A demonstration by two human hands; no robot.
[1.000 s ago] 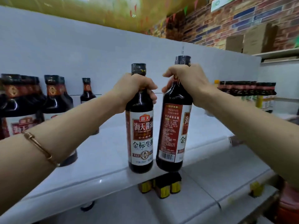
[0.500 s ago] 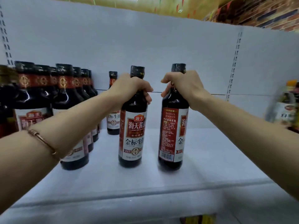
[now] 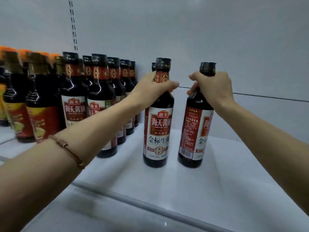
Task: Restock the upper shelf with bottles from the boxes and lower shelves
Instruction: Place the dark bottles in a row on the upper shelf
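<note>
Two dark soy sauce bottles with red and white labels stand upright on the white upper shelf (image 3: 192, 186). My left hand (image 3: 153, 87) grips the neck of the left bottle (image 3: 158, 131), whose front label faces me. My right hand (image 3: 211, 87) grips the neck of the right bottle (image 3: 194, 131), which shows its barcode side. The two bottles are a hand's width apart. Another bottle's cap (image 3: 153, 66) peeks out behind the left one.
Rows of the same soy sauce bottles (image 3: 100, 101) fill the shelf to the left, with red-labelled bottles (image 3: 38, 104) further left. The white back panel (image 3: 200, 39) rises behind. Bare shelf lies to the right of the held bottles and in front of them.
Both bottles were lifted over the shelf's front edge and set further in on the shelf. The view swung left, so the rows of bottles on the left now show more.
</note>
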